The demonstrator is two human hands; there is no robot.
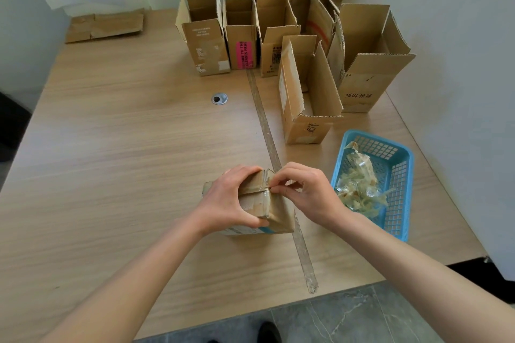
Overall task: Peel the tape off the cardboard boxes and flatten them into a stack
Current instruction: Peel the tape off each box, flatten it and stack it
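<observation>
A small taped cardboard box (260, 205) lies on its side near the front middle of the wooden table (125, 147). My left hand (228, 198) grips it from the left, thumb under its near edge and fingers over the top. At the box's right end my right hand (303, 189) pinches the clear tape (268, 181) at the seam with thumb and forefinger. A flattened piece of cardboard (106, 25) lies at the far left corner.
Several open upright boxes (306, 92) stand at the back and right of the table. A blue plastic basket (390, 172) with crumpled peeled tape (359, 186) sits just right of my right hand. A strip of tape runs along the table seam (267, 131). A wall is close on the right.
</observation>
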